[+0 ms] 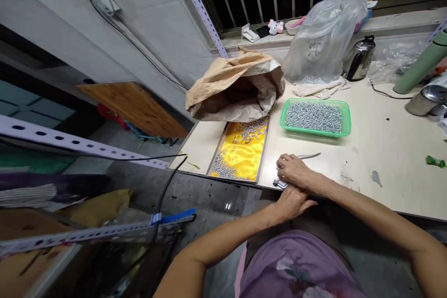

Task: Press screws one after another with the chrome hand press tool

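Note:
My right hand (pixel 295 171) rests knuckles-up at the near edge of the pale table (pixel 384 149), its fingers curled over a small metal piece (pixel 278 183) that sticks out beneath it. A thin metal strip (pixel 309 155) pokes out from behind that hand. My left hand (pixel 291 202) sits just below the table edge, tucked under the right wrist; its fingers are mostly hidden. Left of my hands lies a yellow-lined tray (pixel 240 151) with several small screws. Beyond them stands a green basket (pixel 315 118) full of screws.
A crumpled brown paper sack (pixel 235 86) lies open behind the yellow tray. A clear plastic bag (pixel 323 39) of screws, a steel kettle (pixel 359 58) and a green cylinder (pixel 421 65) stand at the back. Perforated metal rails (pixel 70 142) cross the left side.

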A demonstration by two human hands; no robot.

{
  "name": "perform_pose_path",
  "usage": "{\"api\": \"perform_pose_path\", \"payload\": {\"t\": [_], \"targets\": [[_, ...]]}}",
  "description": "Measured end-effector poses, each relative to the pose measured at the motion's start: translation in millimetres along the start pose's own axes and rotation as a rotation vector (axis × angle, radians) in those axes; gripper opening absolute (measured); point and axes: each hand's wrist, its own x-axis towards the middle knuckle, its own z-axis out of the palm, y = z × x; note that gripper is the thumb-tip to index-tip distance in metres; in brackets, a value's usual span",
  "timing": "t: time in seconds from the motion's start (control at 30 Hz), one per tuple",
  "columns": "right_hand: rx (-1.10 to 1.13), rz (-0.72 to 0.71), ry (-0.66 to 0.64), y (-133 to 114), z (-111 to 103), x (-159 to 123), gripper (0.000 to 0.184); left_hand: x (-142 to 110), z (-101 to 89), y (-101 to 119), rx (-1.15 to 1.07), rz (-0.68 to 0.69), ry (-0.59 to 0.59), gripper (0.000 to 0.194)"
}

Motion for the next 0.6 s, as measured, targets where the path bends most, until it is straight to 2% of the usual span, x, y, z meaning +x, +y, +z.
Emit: {"api": "perform_pose_path", "payload": {"t": [0.1, 0.17, 0.23, 0.3, 0.37, 0.43, 0.5, 0.53, 0.6], "targets": [[-0.059, -0.115, 0.032, -11.8, 9.4, 17.0, 0.02, -4.2, 0.6, 4.2, 0.052, -0.033, -0.062, 0.043], [-0.079, -0.144, 0.085, -14.3, 13.6, 24.8, 0.02, -10.2, -3.4, 6.1, 0.08, 0.019, -0.071, 0.041], [-0.079, -0.114, 0.166, -10.3, 11.5, 28.0, 0.021, -19.8, -14.4, 2.4, 0.1, 0.08, -0.048, 0.033], [-0.075, -0.029, 0.295, 3.0, 0.5, 25.3, 0.022, -32.5, -34.6, -11.4, 0.147, 0.022, 0.012, 0.028], [-0.093, 0.099, 0.457, 26.4, -18.1, 17.1, 0.023, -46.1, -63.5, -36.6, 0.25, -0.202, 0.085, 0.03], [-0.145, 0.254, 0.598, 55.9, -39.8, 5.8, 0.027, -58.0, -96.2, -69.7, 0.401, -0.538, 0.141, 0.032], [-0.206, 0.347, 0.672, 83.1, -58.1, -5.8, 0.03, -66.4, -125.7, -103.7, 0.525, -0.819, 0.164, 0.032], [-0.237, 0.37, 0.696, 93.0, -64.3, -11.1, 0.03, -69.3, -137.3, -118.7, 0.558, -0.906, 0.147, 0.032], [-0.26, 0.37, 0.721, 101.6, -68.6, -19.7, 0.033, -72.5, -152.6, -142.0, 0.583, -0.993, 0.12, 0.03]]}}
